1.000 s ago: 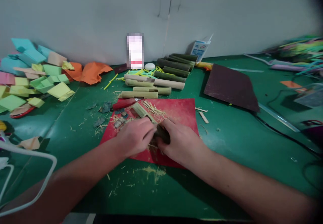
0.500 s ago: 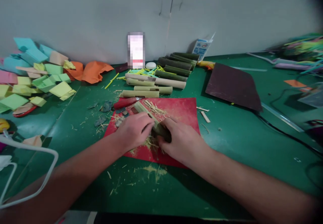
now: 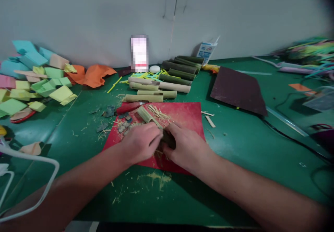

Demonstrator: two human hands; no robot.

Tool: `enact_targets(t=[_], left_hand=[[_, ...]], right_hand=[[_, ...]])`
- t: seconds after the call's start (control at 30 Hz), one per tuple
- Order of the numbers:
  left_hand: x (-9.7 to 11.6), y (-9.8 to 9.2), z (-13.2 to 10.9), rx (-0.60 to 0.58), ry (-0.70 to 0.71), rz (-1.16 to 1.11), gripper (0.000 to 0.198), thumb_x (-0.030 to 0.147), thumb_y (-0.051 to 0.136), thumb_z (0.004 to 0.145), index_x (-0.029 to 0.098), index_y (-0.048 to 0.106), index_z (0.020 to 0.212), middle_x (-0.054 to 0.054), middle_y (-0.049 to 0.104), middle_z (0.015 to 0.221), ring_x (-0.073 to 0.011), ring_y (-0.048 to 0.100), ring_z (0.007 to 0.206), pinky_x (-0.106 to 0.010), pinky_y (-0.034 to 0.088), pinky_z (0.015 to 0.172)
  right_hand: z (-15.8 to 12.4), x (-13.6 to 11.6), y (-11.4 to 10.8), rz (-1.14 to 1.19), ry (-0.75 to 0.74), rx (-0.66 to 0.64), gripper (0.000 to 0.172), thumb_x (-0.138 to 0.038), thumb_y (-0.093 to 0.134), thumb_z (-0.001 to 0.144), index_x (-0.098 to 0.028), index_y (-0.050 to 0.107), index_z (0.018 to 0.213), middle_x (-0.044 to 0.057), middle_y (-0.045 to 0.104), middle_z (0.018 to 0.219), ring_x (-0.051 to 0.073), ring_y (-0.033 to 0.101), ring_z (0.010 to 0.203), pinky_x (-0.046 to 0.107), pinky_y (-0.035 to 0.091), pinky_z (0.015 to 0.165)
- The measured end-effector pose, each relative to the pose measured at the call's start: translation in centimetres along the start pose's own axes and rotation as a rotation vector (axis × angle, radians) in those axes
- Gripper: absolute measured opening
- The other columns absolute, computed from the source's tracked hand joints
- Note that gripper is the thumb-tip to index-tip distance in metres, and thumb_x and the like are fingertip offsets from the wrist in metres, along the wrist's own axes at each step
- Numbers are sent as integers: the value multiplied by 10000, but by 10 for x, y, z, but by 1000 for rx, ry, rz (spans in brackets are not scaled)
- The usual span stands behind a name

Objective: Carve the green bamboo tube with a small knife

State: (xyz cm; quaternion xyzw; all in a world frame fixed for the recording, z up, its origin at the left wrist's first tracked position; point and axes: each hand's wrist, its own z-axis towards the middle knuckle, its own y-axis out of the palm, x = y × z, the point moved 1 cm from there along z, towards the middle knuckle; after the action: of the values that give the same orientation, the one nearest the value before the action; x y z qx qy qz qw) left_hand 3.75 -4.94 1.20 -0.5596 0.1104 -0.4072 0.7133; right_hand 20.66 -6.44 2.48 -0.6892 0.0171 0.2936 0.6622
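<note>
A split-open bamboo tube (image 3: 146, 115) lies slanted over a red sheet (image 3: 188, 117), its near end inside my right hand (image 3: 186, 143). The fingers of that hand are wrapped round the tube. My left hand (image 3: 142, 139) is closed in a pinch against the tube's upper side, with a small dark flat piece (image 3: 154, 140) that looks like sandpaper between its fingers, mostly hidden. Bamboo splinters (image 3: 158, 111) and pale dust lie around the tube. Left of it are torn dark scraps (image 3: 109, 111) and a red-handled tool (image 3: 129, 107).
Behind the sheet lie several bamboo tubes (image 3: 180, 66) in rows. A phone (image 3: 139, 53) and a drink carton (image 3: 206, 52) stand by the wall. Folded coloured papers (image 3: 31, 78) fill the left, a white cable (image 3: 53, 162) loops in front, and a dark brown sheet (image 3: 237, 91) lies right.
My left hand has shifted slightly right and down along the bamboo tube, toward my right hand. The right hand keeps its hold. The whole view has moved a little.
</note>
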Motion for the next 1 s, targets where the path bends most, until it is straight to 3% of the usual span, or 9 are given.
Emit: enact_targets(t=[0.17,0.3,0.47,0.73,1.0], left_hand=[[2,0,1,29,-6,2,218,225,414,900,151,581,781,-38,562,741,-144,534,709,-269,412,642],[1,0,1,-16,2,-30,225,236,422,901,151,596,787,-42,572,740,-145,538,691,-269,421,624],[-10,0,3,84,-19,-73,189,212,447,893,152,615,954,-55,615,816,-158,578,784,-286,454,704],[-20,-3,5,212,-32,-92,138,218,513,870,157,620,932,-60,655,864,-152,612,809,-289,485,738],[-19,-3,4,176,-46,-87,146,223,525,866,157,621,954,-52,652,853,-155,611,807,-289,484,734]], right_hand=[[1,0,-2,-20,28,-8,121,-247,538,703,-183,504,798,16,552,756,128,474,607,258,280,509],[0,-1,-4,-57,15,-7,126,-267,524,731,-182,520,824,14,565,756,126,487,609,264,272,506],[-2,-1,-7,-195,6,19,183,-335,547,743,-194,526,858,25,576,830,138,507,625,277,223,480],[0,1,-7,-127,-9,23,123,-304,486,780,-186,519,793,28,588,747,135,507,606,272,284,519],[-1,-2,-10,-180,1,40,140,-305,475,785,-188,535,831,45,606,850,145,534,643,273,254,495]])
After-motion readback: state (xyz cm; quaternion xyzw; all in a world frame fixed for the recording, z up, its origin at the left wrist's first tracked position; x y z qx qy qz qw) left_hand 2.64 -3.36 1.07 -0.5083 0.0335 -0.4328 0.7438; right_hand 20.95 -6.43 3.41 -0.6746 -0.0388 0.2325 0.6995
